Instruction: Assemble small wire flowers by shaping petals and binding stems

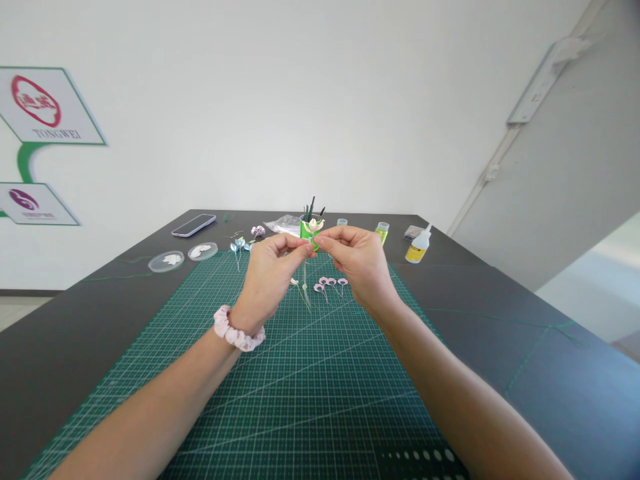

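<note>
A small cream artificial flower (313, 225) stands upright between my hands, above the cutting mat. My left hand (270, 270) is closed in a pinch on its stem, just under the bloom. Against the same stem, my right hand (357, 263) pinches with thumb and forefinger; a bit of pale green shows between the fingertips. Below them hangs a pale translucent green strip (305, 277). Several pink looped petals on wires (331, 283) lie on the mat under my right hand. Beside the strip lies a small cream bud on a wire (295, 283).
The green gridded cutting mat (300, 387) covers the middle of the dark table (480, 300). Behind my hands stands a green tool cup (304, 230). A glue bottle (418, 245) is at right; shallow dishes (167, 261), blue flowers (241, 245) and a phone (194, 225) lie left.
</note>
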Tool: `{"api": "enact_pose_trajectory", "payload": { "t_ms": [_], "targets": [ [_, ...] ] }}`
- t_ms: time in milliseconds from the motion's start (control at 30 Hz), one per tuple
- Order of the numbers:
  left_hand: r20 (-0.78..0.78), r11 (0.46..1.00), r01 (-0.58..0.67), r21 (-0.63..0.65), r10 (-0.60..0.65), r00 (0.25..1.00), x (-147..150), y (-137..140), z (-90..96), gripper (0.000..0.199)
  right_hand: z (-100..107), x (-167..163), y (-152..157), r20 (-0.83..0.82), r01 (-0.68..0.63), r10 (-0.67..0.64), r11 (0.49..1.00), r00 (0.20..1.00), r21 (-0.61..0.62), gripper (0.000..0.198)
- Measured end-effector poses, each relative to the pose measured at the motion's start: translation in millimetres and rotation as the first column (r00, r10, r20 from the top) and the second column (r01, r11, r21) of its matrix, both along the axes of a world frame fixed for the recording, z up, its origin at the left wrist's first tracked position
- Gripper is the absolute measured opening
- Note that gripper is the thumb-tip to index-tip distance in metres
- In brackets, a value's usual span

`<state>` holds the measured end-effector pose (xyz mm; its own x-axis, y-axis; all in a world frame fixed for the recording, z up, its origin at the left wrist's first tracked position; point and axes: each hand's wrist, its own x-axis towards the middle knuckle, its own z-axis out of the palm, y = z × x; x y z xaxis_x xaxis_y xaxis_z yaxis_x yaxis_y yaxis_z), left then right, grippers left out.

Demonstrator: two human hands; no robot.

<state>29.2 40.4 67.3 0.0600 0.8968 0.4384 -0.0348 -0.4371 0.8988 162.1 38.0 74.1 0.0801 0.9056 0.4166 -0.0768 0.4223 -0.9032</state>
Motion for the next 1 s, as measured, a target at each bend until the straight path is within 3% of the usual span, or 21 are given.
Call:
{"api": "enact_pose_trajectory", "payload": {
  "t_ms": [1000],
  "targets": [
    [0.031,1.000,0.020,-0.005,-0.020,0.999,1.2,-0.7,0.7,0.009,0.1,1.3,1.0,-0.016,-0.031,0.031,1.000,0.999,-0.004,0.008]
  ]
}}
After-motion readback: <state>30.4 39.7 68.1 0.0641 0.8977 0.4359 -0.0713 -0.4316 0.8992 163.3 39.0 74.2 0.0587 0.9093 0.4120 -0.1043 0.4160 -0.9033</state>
